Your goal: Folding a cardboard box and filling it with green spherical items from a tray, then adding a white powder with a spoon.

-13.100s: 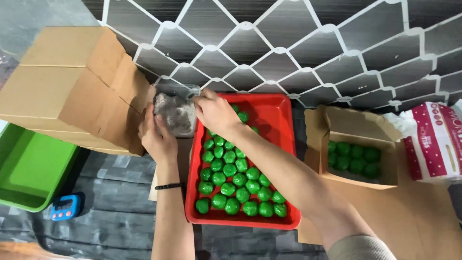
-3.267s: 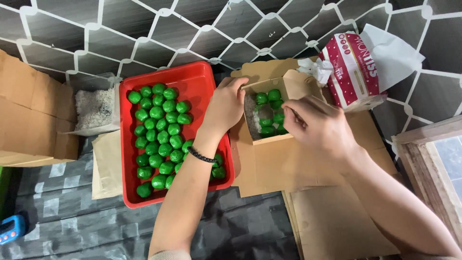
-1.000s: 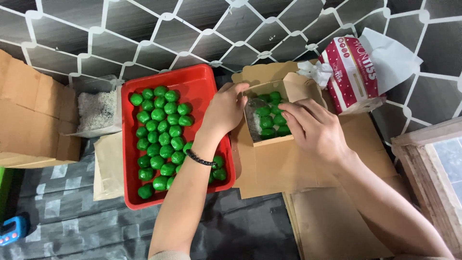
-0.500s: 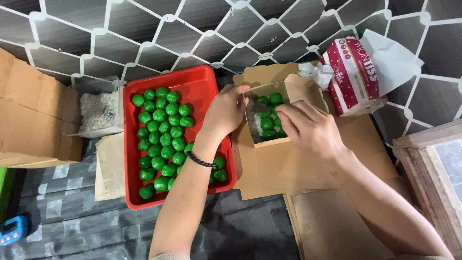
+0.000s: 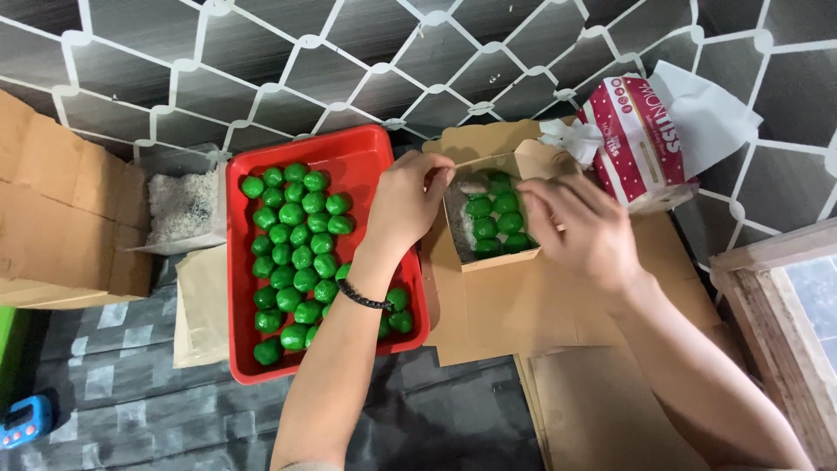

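Observation:
A small open cardboard box (image 5: pixel 493 259) holds several green balls (image 5: pixel 488 218) and some white shreds along its left inner side. My left hand (image 5: pixel 410 199) reaches over the red tray, with thumb and forefinger pinched on the box's upper left corner. My right hand (image 5: pixel 580 228) is over the box's right side, fingers curled above the balls and slightly blurred. Whether it grips anything is unclear. The red tray (image 5: pixel 366 157) to the left is filled with several more green balls (image 5: pixel 292 262).
A clear tub of white shreds (image 5: pixel 179 205) stands left of the tray, beside large cardboard boxes (image 5: pixel 61 218). A red-and-white tissue pack (image 5: pixel 641 139) lies behind the small box. Flat cardboard (image 5: pixel 567 392) covers the near right, and a wooden frame (image 5: pixel 776 314) sits at the right edge.
Both hands stay at the small box. My right hand has shifted slightly right, uncovering more of the green balls. Long before, the hands were at the tub of shreds.

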